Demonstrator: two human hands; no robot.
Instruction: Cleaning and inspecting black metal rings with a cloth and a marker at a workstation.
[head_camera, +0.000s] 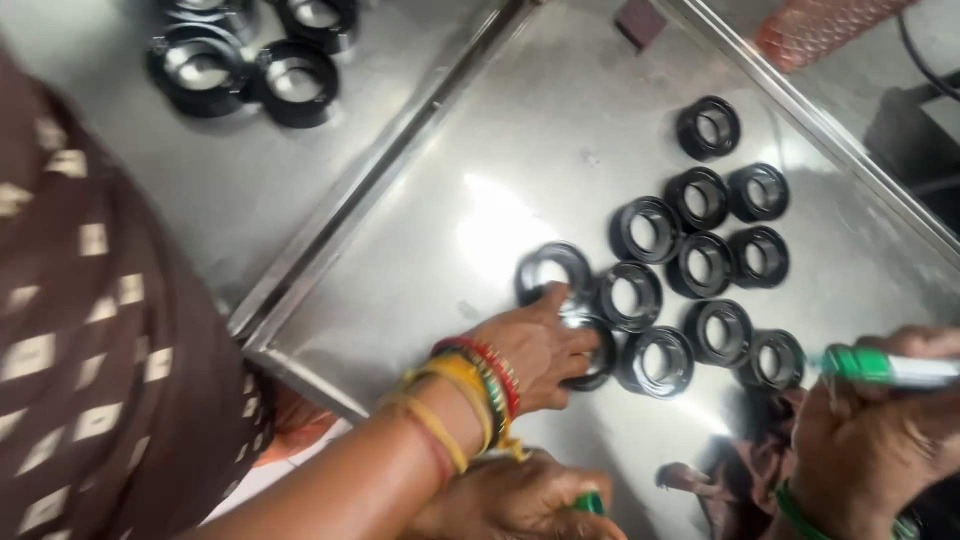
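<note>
Low in the frame, my left hand (520, 500) is closed around a small green object (590, 501), partly hidden under another person's arm. At the right edge, my right hand (870, 430) grips a green and white marker (885, 367) whose tip points left toward the nearest black ring (772, 358). Several black rings (700, 262) lie grouped on a shiny steel tray (400, 290). A co-worker's hand (535, 345), with red, green and yellow bangles on the wrist, reaches in from the lower left and rests on the rings at the group's left end.
The co-worker's brown patterned garment (90, 330) fills the left side. Larger black rings (250, 65) lie on the steel table beyond the tray's rim. A small dark block (640, 20) and an orange mesh object (820, 25) sit at the top right.
</note>
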